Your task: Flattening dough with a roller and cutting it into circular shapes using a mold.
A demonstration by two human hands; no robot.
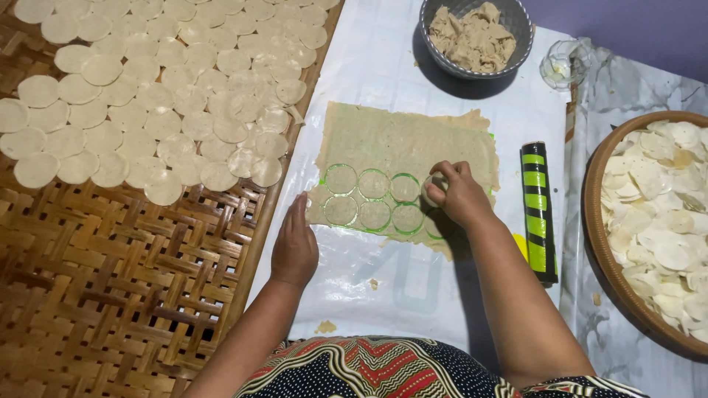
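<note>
**Rounds pressed into a rolled sheet of dough**

Where the thin, pale beige rolled-out dough sheet (402, 144) lies in the middle of the frame, on a green mat that shows through as rings, two rows of cut circles (373, 199) mark its lower part. At the right end of the upper row the right hand (459, 193) is closed around a small round cutter (434, 184), fingers curled over it and pressing it onto the sheet; most of the cutter is hidden by them. Just left of the sheet's lower corner, the left hand (295, 247) lies open and flat, palm down, fingertips touching the dough's edge, holding nothing.

Under both spreads a white plastic sheet (383, 66), with a few dough crumbs on it near the bottom of the frame. Right of the dough, apart from it, lies a black cylindrical rolling pin with bright green stripes (538, 214), set lengthwise up the frame. At the top centre a grey perforated bowl (509, 37) holds lumps of leftover dough (472, 37), and a small clear glass (562, 65) stands beside it. Filling the left side, a brown woven bamboo tray (110, 280) carries many flat pale dough discs (147, 88) across its upper half. At the right edge a round brown wooden-rimmed basket (599, 243) holds more pale discs, piled loosely
</note>
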